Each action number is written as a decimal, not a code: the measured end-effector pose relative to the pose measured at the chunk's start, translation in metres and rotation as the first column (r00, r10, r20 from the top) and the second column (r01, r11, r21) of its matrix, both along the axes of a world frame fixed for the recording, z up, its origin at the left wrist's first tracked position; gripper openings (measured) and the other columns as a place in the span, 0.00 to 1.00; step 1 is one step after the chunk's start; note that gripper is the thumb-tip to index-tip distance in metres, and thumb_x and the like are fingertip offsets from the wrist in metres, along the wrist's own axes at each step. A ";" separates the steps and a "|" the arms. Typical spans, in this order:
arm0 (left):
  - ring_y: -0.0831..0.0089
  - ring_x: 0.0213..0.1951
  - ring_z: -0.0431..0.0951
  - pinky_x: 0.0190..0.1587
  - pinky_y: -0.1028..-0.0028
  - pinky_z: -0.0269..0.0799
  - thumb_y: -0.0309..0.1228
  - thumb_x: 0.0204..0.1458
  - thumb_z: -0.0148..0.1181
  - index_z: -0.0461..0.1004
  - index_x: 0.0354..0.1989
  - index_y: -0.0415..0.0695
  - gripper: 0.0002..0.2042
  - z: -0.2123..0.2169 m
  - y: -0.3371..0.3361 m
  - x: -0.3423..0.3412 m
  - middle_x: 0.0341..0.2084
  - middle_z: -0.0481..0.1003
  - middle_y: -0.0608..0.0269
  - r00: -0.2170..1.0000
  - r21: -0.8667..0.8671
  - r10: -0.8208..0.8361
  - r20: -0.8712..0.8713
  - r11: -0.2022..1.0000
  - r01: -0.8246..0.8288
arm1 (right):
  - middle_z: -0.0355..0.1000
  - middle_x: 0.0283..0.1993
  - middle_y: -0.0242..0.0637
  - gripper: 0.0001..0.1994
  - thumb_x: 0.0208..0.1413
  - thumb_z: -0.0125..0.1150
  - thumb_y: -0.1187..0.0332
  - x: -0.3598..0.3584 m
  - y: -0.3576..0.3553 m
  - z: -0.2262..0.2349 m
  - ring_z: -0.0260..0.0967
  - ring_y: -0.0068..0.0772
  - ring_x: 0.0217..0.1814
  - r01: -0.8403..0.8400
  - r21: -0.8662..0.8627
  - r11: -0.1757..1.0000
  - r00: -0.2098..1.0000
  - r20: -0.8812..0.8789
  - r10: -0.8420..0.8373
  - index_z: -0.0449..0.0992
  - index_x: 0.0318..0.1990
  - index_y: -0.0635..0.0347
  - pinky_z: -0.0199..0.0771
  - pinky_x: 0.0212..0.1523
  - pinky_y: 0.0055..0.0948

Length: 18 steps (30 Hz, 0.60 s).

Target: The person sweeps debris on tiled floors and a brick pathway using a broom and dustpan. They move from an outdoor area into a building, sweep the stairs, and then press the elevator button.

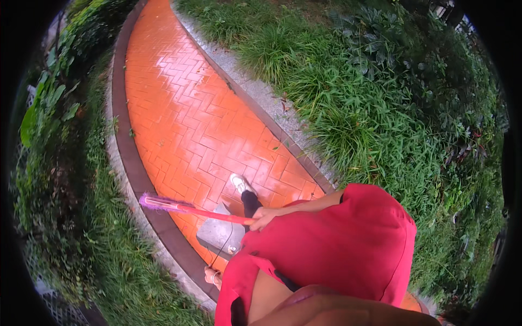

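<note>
A red broom [217, 215] and a grey pan [213, 234] on a brick path [179, 119]

The right hand [264, 218] is closed around the red stick of the broom. The broom sticks out to the left, and its fuzzy purple end [157, 203] is over the brown edge [163, 225] of the path. I can't tell if the fuzzy end touches the ground.

The left hand [213, 277] is lower down, by the same edge. Its fingers are curled at the end of a thin dark rod [221, 249], which runs up across the grey pan. The hand looks small here, so each finger is hard to see. The pan is between the two hands, partly under the broom stick.

The person has a big red top [337, 239], one black trouser leg [250, 203] and a white shoe [239, 183] showing. The bricks are orange, with shiny patches. Green plants [348, 130] grow on the right, past a pale stone strip [261, 92]. More grass [117, 239] grows on the left.
</note>
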State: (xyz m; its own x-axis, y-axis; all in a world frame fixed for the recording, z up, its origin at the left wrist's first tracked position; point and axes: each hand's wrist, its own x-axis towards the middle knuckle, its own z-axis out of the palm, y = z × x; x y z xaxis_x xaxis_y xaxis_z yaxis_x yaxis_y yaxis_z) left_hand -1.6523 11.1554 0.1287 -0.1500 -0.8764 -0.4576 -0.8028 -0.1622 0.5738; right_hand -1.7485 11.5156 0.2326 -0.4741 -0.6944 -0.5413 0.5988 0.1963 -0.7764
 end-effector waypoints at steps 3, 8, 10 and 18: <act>0.66 0.18 0.68 0.23 0.68 0.62 0.31 0.36 0.55 0.71 0.21 0.31 0.11 -0.021 0.003 -0.125 0.14 0.69 0.54 0.999 0.014 -0.050 -0.018 0.999 0.050 | 0.64 0.21 0.26 0.12 0.49 0.57 0.62 -0.120 0.001 -0.014 0.59 0.12 0.22 0.169 0.040 0.985 0.986 0.002 -0.169 0.73 0.33 0.63 0.57 0.20 0.19; 0.70 0.13 0.65 0.15 0.71 0.59 0.27 0.37 0.52 0.69 0.20 0.31 0.08 -0.007 0.010 -0.323 0.11 0.68 0.57 0.999 0.027 -0.042 0.003 0.999 0.042 | 0.61 0.15 0.24 0.10 0.49 0.55 0.64 -0.297 0.043 0.026 0.57 0.15 0.14 0.603 0.159 0.781 0.771 0.132 -0.622 0.73 0.31 0.63 0.54 0.12 0.21; 0.72 0.11 0.65 0.12 0.73 0.58 0.25 0.37 0.51 0.69 0.19 0.31 0.07 -0.006 0.003 -0.400 0.10 0.67 0.59 1.000 -0.015 -0.007 0.012 1.000 0.007 | 0.57 0.15 0.22 0.08 0.52 0.51 0.66 -0.360 0.067 0.047 0.54 0.13 0.12 0.695 0.217 0.686 0.678 0.122 -0.725 0.69 0.36 0.60 0.51 0.10 0.16; 0.71 0.07 0.59 0.09 0.70 0.52 0.30 0.36 0.58 0.68 0.11 0.40 0.09 -0.057 -0.006 -0.672 0.07 0.64 0.62 0.998 0.147 0.052 -0.037 0.988 -0.046 | 0.58 0.14 0.23 0.07 0.52 0.51 0.65 -0.676 0.099 0.011 0.54 0.15 0.11 0.688 0.278 0.671 0.699 -0.006 -0.715 0.66 0.26 0.56 0.53 0.09 0.18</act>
